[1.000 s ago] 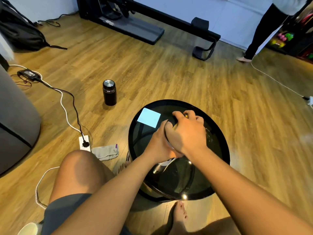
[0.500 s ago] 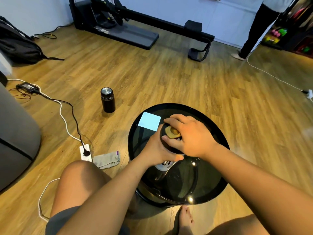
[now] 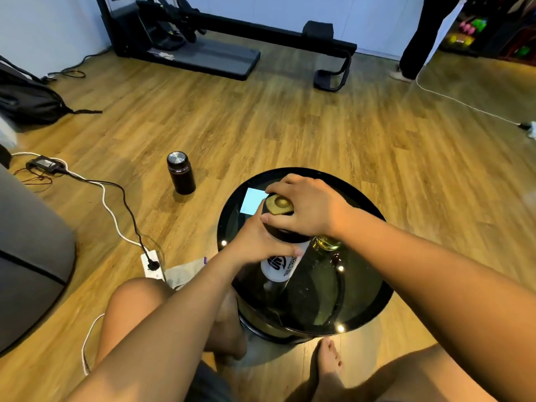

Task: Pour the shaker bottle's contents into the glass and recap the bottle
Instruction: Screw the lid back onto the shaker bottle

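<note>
A white shaker bottle [image 3: 279, 265] with a black logo stands upright on a round black glass table [image 3: 374, 300]. Its black lid [image 3: 282, 233] carries a gold flip cap [image 3: 280, 203]. My left hand [image 3: 255, 245] is wrapped around the bottle just under the lid. My right hand [image 3: 307, 208] grips the lid from above and from the right. A glass [image 3: 326, 243] with yellowish liquid stands right behind the bottle, mostly hidden under my right wrist.
A pale blue card [image 3: 252, 201] lies on the table's far left part. On the wooden floor stand a dark flask [image 3: 181, 177], a power strip [image 3: 152, 264] with cables, and a grey cloth [image 3: 182, 272]. My knees and bare feet flank the table. A person stands far right.
My right hand has shifted on the lid, uncovering the gold flip cap. The camera has tilted up, so bottle and glass show more clearly. My left hand keeps its hold.
</note>
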